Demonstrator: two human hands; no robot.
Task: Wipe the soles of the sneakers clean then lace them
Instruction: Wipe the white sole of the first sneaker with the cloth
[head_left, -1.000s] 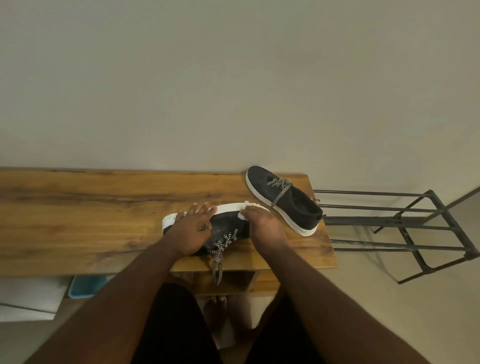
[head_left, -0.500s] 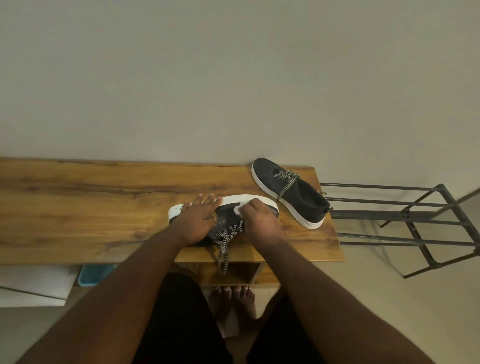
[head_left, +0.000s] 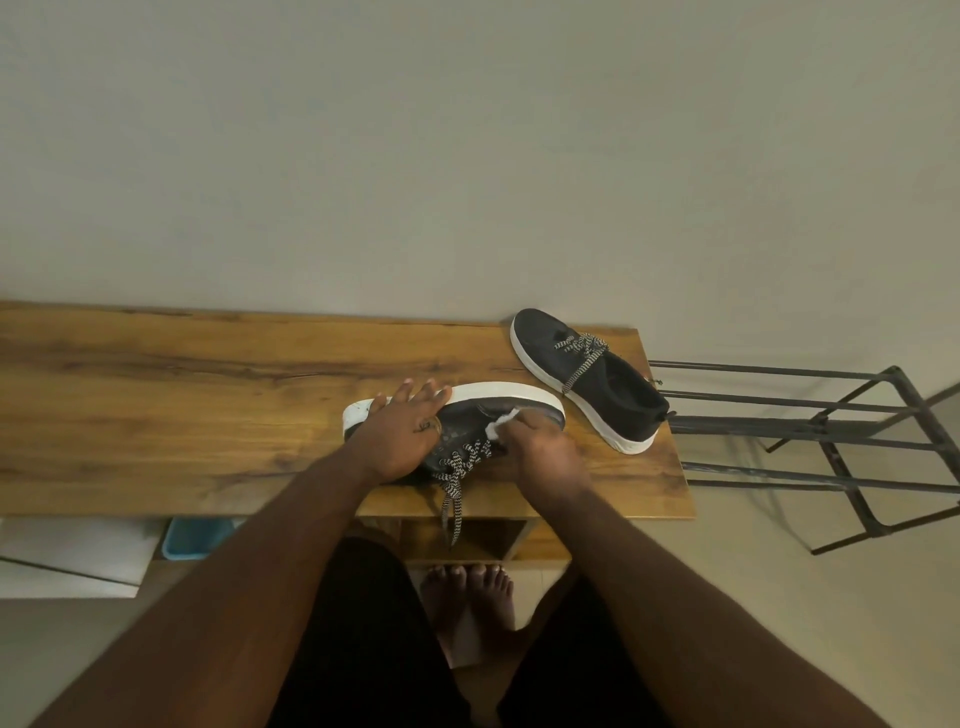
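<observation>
- Wiping is underway: the near sneaker (head_left: 467, 421) lies tilted on the wooden bench (head_left: 182, 405), left hand (head_left: 400, 436) pressing flat on it.
- Right hand (head_left: 545, 452) pinches a white wipe (head_left: 501, 422) against its upper, near the sole.
- Second sneaker (head_left: 587, 379), beside the first at the bench's right end, looks untouched; both laces hang loose, so lacing remains.

No legible text anywhere

Black sneakers (head_left: 592, 379), white soles (head_left: 498, 392), black-and-white checked laces (head_left: 457, 467); white wipe (head_left: 501, 420); brown wood-grain table (head_left: 182, 395); dark grey metal rack (head_left: 810, 431).
</observation>
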